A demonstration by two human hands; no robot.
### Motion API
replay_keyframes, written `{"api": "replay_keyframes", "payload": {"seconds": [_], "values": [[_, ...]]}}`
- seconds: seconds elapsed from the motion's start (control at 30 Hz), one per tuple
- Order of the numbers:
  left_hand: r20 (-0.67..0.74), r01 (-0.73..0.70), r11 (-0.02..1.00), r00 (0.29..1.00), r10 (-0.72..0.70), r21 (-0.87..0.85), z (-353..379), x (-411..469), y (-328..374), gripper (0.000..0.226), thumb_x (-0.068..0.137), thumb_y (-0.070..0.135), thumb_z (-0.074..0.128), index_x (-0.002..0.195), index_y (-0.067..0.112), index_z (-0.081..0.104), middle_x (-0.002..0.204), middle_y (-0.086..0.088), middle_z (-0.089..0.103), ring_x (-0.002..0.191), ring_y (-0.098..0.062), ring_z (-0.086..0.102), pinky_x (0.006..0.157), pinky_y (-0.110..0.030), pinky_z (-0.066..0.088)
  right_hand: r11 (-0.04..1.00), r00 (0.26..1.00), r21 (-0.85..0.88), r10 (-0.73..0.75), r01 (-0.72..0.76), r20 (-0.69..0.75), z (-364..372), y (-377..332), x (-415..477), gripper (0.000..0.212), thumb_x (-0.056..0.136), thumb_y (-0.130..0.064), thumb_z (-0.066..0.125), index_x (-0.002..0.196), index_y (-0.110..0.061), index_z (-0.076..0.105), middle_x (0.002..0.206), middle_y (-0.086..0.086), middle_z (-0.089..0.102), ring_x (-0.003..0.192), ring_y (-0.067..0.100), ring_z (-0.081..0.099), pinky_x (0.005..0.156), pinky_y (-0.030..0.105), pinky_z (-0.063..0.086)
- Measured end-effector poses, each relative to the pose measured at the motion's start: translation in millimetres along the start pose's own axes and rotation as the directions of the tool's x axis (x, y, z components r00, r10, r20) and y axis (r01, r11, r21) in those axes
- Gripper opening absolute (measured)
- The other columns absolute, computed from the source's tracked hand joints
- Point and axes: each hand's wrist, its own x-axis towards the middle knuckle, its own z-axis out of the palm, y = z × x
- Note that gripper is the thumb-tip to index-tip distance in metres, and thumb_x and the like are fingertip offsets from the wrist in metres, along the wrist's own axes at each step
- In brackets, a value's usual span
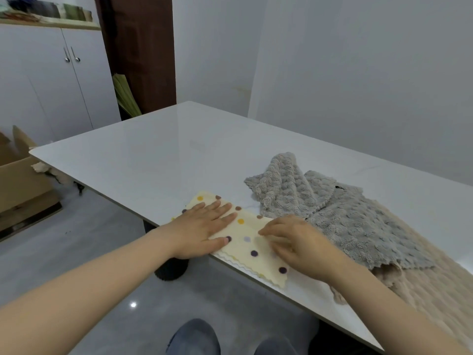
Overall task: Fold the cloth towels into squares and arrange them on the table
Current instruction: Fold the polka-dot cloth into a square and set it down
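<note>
Right at the near edge of the glossy white worktop (179, 149): a folded cream cloth towel (243, 230) with coloured dots and a scalloped hem, under both hands. Left hand (202, 226) spread flat on its left half, fingers straight, pressing down. Right hand (297, 244) on its right half, fingers bent, tips touching the cloth; cannot tell whether pinching a fold. Just right of it: a crumpled grey fluffy towel (345, 221), overlapping a beige plush towel (435, 290).
</note>
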Motion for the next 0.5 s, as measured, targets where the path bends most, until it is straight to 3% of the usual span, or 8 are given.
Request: {"api": "replay_keyframes", "payload": {"seconds": [0.1,0.2,0.27,0.37,0.43,0.5], "values": [[0.003,-0.009,0.999,1.000,0.009,0.037,-6,3,-11,0.064,0.095,0.058,0.019,0.150,0.034,-0.005,0.158,0.007,-0.014,0.145,-0.009,-0.017,0.120,-0.034,-0.005,0.999,0.998,-0.045,-0.003,0.006,0.060,3,3,-4,0.035,0.095,-0.023,0.052,0.129,-0.025,0.060,0.133,-0.010,0.054,0.123,0.008,0.047,0.096,0.007,0.022],[-0.021,0.074,0.991,0.997,-0.072,0.110,-18,3,-14,0.070,0.093,0.060,0.023,0.151,0.028,0.002,0.160,0.001,-0.006,0.147,-0.016,-0.007,0.119,-0.035,-0.003,0.999,0.998,0.015,0.034,-0.035,0.049,9,-3,-11,0.035,0.094,-0.028,0.052,0.129,-0.029,0.059,0.132,-0.012,0.051,0.121,0.007,0.049,0.097,0.009,0.030],[-0.088,0.136,0.988,0.988,-0.130,0.072,-24,-1,0,0.067,0.095,0.053,0.032,0.151,0.020,0.016,0.159,-0.003,0.011,0.146,-0.021,0.009,0.119,-0.033,0.008,0.998,0.998,0.031,0.047,-0.048,0.043,12,-7,-14,0.035,0.092,-0.027,0.054,0.126,-0.029,0.062,0.124,-0.011,0.055,0.114,0.007,0.053,0.095,0.014,0.037],[-0.194,0.189,0.965,0.955,-0.224,-0.181,-23,-7,33,0.043,0.098,0.042,0.035,0.122,0.012,0.053,0.126,-0.004,0.051,0.120,-0.026,0.045,0.103,-0.036,0.036,0.994,0.998,0.104,0.041,-0.046,0.048,13,-17,-14,0.031,0.088,-0.021,0.056,0.115,-0.028,0.069,0.107,-0.005,0.062,0.093,-0.008,0.054,0.083,0.007,0.038],[-0.153,0.205,0.955,0.959,-0.240,-0.213,-17,-8,45,0.041,0.099,0.041,0.030,0.101,0.010,0.056,0.112,-0.003,0.053,0.111,-0.027,0.050,0.096,-0.039,0.040,0.982,0.998,0.182,0.037,-0.046,0.052,13,-20,-14,0.026,0.087,-0.019,0.058,0.107,-0.027,0.073,0.095,-0.005,0.065,0.079,-0.017,0.049,0.077,0.002,0.034],[-0.049,0.210,0.968,0.975,-0.218,-0.141,-10,-4,42,0.050,0.099,0.045,0.026,0.134,0.014,0.043,0.146,-0.005,0.035,0.136,-0.028,0.030,0.111,-0.040,0.028,0.967,0.998,0.248,0.046,-0.057,0.051,10,-21,-14,0.023,0.086,-0.019,0.060,0.102,-0.027,0.075,0.092,-0.012,0.068,0.078,-0.010,0.056,0.073,0.005,0.038]]}}
